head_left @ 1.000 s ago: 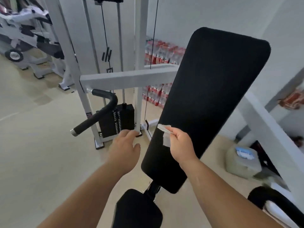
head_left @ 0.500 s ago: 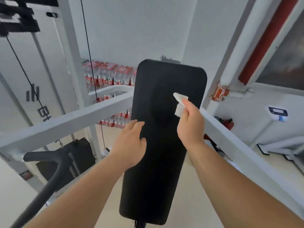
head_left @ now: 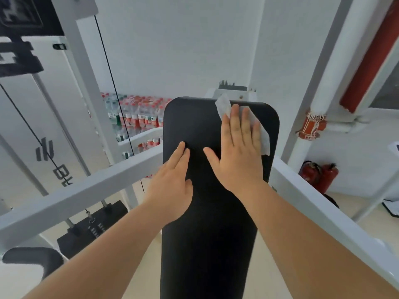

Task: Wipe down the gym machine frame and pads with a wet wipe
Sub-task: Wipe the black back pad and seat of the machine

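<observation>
**Wipe flat under your right hand at the far end of the pad**

Your right hand [head_left: 239,152] lies palm down on the long black padded rest [head_left: 207,223]. It is near the pad's far right corner. The grip is apart: the fingers are straight and spread, and the thumb sticks out to the left. It presses the thin white wet wipe [head_left: 223,105] flat against the vinyl. One corner of the wipe pokes past the pad's far edge, and another shows to the right of your little finger.

Your left hand [head_left: 172,186] rests on the pad's left edge, nearer to you than the right hand. Its grip is also apart, with straight fingers laid on the surface and nothing held.

The white square steel frame bar [head_left: 86,190] runs off to the left from behind the pad, and a second white bar [head_left: 323,203] slopes away on the right.

Far left, a black weight stack [head_left: 90,229] sits low beside a thin black cable [head_left: 110,72]. The black lettering [head_left: 51,160] on the white panel behind it is cut off and cannot be read.

Shrink-wrapped packs of red-capped water bottles [head_left: 138,113] are stacked against the far wall, their labels too blurred to read. Two red fire extinguishers [head_left: 323,175] stand on the floor at right.
</observation>
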The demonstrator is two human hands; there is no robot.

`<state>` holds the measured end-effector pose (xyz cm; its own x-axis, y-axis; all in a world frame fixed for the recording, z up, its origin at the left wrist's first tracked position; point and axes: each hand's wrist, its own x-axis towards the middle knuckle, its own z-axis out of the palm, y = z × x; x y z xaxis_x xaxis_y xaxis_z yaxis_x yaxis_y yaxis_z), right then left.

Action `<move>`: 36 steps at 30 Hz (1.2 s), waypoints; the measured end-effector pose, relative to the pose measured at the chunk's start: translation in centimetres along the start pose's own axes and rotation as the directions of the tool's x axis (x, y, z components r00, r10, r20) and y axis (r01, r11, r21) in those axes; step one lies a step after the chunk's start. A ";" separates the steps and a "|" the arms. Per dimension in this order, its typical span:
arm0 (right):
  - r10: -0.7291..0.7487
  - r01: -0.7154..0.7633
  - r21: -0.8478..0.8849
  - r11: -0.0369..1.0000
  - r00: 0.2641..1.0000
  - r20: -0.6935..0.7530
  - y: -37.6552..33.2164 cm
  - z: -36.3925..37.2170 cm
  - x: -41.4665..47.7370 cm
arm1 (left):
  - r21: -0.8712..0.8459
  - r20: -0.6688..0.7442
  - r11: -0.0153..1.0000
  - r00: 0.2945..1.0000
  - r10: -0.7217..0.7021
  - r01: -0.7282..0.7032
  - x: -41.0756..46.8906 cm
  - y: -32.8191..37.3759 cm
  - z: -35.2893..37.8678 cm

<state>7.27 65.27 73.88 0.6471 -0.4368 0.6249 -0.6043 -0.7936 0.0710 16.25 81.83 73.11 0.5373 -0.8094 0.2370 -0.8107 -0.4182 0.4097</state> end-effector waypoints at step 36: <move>0.144 -0.141 -0.122 0.982 0.989 0.018 -2.5 -0.7 2.8 | -0.116 0.011 0.988 0.994 0.109 -0.107 -2.3 -7.4 1.2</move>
<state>10.25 66.30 75.99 0.5615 -0.5537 0.6149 -0.7415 -0.6665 0.0770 20.74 86.29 68.51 0.4433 -0.8545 0.2708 -0.8312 -0.2788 0.4811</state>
